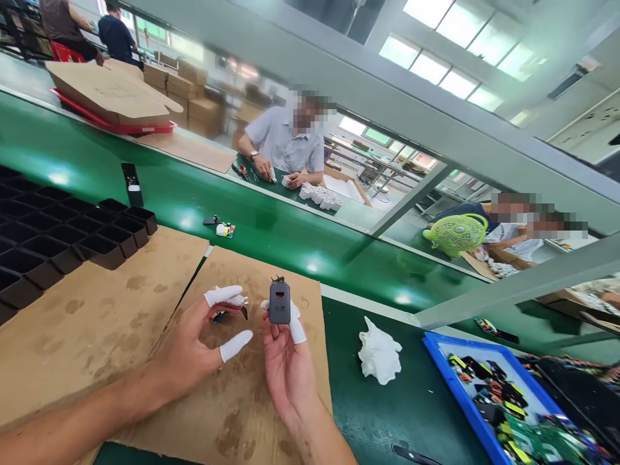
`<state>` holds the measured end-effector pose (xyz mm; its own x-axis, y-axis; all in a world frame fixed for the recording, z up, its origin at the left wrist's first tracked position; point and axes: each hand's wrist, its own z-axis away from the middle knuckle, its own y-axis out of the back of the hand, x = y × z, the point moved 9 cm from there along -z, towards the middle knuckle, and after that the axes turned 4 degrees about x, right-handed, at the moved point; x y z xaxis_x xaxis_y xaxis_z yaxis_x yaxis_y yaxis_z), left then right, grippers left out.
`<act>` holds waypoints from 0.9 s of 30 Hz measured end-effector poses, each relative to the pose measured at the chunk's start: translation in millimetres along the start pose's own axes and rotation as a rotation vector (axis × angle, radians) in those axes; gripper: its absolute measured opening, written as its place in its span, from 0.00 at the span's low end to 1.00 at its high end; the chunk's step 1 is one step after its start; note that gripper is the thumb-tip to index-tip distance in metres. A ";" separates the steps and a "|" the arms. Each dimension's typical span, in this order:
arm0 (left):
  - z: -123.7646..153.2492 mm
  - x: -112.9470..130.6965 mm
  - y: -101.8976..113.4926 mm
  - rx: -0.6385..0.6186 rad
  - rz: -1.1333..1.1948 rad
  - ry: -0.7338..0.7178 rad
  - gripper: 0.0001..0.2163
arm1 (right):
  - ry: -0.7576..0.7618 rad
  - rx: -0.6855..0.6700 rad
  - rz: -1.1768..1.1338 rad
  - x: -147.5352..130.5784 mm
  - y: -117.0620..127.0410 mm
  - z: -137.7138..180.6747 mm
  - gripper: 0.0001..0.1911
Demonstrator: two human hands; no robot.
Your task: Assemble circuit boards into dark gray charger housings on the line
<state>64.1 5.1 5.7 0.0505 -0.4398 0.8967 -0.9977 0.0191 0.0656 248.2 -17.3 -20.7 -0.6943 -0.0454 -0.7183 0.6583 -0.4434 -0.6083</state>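
Note:
My right hand [289,371] grips a small dark grey charger casing [279,302] with a slot in its face. Thin black bits stick up from the casing's top edge. Just left of it, my left hand [196,339] has thumb and forefinger spread apart. Small parts with a dark tip [245,312] and some blue show by its curled fingers; whether they are held or lie behind the hand is unclear. White finger cots cover several fingertips. Both hands are above a stained cardboard sheet [237,413].
Black open casings [104,248] stand in rows at left. A small circuit board [225,230] lies on the green belt [271,252]. Right of the cardboard are crumpled white material [380,352], a blue tray [458,394] of boards, and a dark tool [411,454]. A person [285,142] works opposite.

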 end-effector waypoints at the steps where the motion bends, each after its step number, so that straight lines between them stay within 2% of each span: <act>1: 0.5 0.1 -0.7 -0.008 -0.017 -0.011 0.24 | 0.000 0.004 -0.008 -1.2 2.2 -0.8 0.27; 8: -2.7 7.0 -3.1 -0.041 -0.084 -0.061 0.20 | 0.007 -0.024 0.003 -11.2 6.3 -2.8 0.25; 14: -3.9 1.2 -1.3 -0.021 -0.099 -0.030 0.19 | 0.079 -0.018 0.040 -19.7 6.8 -4.8 0.26; 17: -9.8 -2.2 2.5 -0.003 -0.167 -0.014 0.19 | 0.190 -0.045 0.137 -26.6 3.5 -6.6 0.25; 19: -16.6 -5.6 3.8 -0.026 -0.296 -0.022 0.21 | 0.312 -0.051 0.245 -35.9 3.0 -8.2 0.23; 21: -23.1 -14.1 0.8 -0.115 -0.496 -0.026 0.22 | 0.475 -0.055 0.402 -50.3 2.6 -8.9 0.20; 24: -27.9 -31.9 -3.6 -0.254 -0.693 -0.011 0.17 | 0.726 -0.161 0.766 -67.3 -7.8 -7.8 0.15; 27: -29.0 -41.3 -4.3 -0.288 -0.699 -0.007 0.14 | 0.794 -0.262 0.987 -66.7 -9.8 -14.3 0.17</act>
<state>67.6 49.3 -18.9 0.6657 -0.4412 0.6018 -0.6820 -0.0323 0.7306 292.2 2.9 28.3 0.4175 0.3296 -0.8468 0.8901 -0.3357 0.3082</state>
